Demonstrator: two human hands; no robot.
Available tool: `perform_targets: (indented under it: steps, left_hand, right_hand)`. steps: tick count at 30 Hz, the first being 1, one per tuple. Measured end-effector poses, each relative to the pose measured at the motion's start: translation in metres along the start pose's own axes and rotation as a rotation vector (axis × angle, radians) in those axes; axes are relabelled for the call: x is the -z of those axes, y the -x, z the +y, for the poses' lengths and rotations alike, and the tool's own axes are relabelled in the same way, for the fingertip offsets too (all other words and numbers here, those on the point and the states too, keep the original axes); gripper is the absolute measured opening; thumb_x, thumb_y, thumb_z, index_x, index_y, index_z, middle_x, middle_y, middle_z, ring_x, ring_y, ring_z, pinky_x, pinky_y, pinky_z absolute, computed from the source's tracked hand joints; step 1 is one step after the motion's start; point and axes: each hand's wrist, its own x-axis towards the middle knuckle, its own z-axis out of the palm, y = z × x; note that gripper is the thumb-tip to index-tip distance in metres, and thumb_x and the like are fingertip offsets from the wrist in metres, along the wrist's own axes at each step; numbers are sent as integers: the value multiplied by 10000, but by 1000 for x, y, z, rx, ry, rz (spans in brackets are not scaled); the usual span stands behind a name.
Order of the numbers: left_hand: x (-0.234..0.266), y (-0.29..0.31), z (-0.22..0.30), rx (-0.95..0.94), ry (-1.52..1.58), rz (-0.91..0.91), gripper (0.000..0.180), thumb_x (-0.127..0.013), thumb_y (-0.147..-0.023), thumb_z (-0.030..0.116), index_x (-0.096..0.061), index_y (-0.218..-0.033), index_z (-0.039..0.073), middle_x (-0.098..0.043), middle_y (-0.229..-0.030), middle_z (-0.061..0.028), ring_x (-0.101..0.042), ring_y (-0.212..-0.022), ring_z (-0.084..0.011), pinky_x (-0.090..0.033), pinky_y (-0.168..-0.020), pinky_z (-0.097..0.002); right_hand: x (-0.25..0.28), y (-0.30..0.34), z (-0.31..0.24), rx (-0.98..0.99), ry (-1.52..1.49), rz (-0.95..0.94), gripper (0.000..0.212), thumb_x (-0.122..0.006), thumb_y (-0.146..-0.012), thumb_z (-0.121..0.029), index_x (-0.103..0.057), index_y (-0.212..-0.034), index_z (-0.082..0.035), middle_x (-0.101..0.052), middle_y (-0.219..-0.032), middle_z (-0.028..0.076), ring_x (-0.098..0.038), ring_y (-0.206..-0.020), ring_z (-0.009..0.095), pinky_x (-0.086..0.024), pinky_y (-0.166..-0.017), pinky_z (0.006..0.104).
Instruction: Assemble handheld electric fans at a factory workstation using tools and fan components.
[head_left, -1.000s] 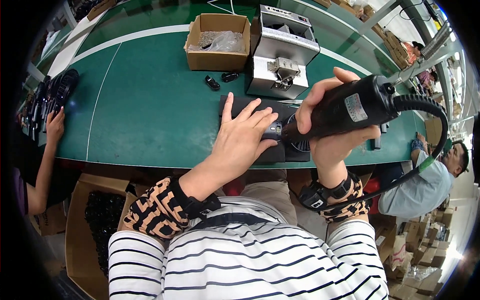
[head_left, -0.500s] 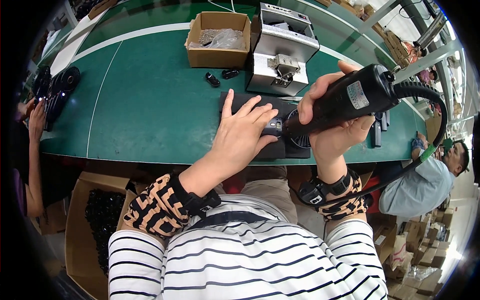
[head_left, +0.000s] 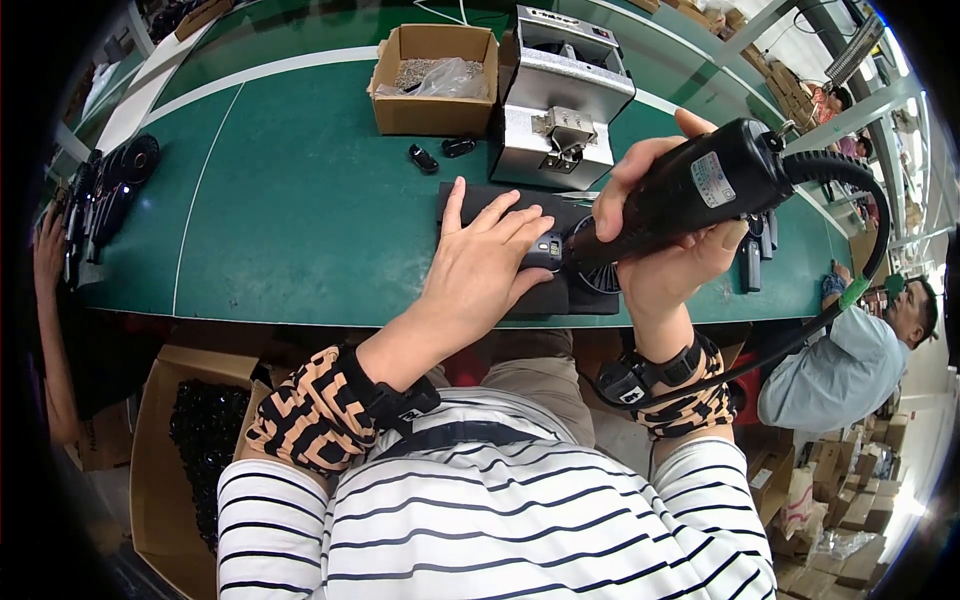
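Observation:
My right hand (head_left: 665, 235) grips a black electric screwdriver (head_left: 690, 195), tilted down to the left, a cable running from its back end. Its lower end meets a dark grey device (head_left: 546, 250) with a small display, beside a round ribbed grille (head_left: 602, 278). Both lie on a black pad (head_left: 540, 303) on the bench. My left hand (head_left: 472, 262) holds the device down from the left, thumb along its near side and fingers stretched across the far side. My palm and fingers hide much of the device, and the contact point under the screwdriver is hard to see.
Behind the pad stand a silver metal machine (head_left: 545, 130) and a cardboard box (head_left: 385, 112) of small screws, with two small black parts (head_left: 423, 158) nearby. Black pieces (head_left: 750, 268) lie right. Co-workers sit at both sides; a carton (head_left: 150, 470) of black parts stands below left.
My hands and the screwdriver hold almost the same place. At the far left, the co-worker's hand has drawn back from the dark items on the bench.

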Motion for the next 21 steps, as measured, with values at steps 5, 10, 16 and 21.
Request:
perform_targets:
  steps: [5,10,16,21]
  left_hand:
    - [0,1,0,1,-16,-9,517,-738,-783,280,-595,-1247,100,-608,-1261,-67,-484,-1265,-289,-155,-1121,-625]
    - [0,0,0,0,-27,2,515,-737,-784,286,-596,-1242,96,-606,-1263,-65,-481,-1266,-285,-156,-1121,-618]
    - [1,1,0,0,-17,-9,514,-734,-786,291,-594,-1242,100,-602,-1267,-68,-479,-1266,-285,-150,-1122,-616]
    - [0,1,0,1,-29,-11,525,-731,-789,298,-585,-1254,101,-596,-1277,-62,-474,-1273,-283,-147,-1123,-616]
  right_hand:
    - [-3,0,-2,-52,-25,6,861,-417,-879,-714,-374,-1328,20,-568,-884,159,-548,-493,171,-463,-453,280]
    - [-7,-4,-3,14,96,39,887,-416,-867,-734,-371,-1328,22,-556,-853,147,-546,-496,178,-458,-448,279]
    - [-1,-2,-1,-50,-12,0,902,-428,-863,-735,-360,-1335,30,-544,-858,140,-543,-497,174,-457,-447,276]
    - [-7,-5,-7,-9,48,11,912,-417,-863,-742,-356,-1335,36,-574,-912,172,-543,-496,176,-454,-448,272]
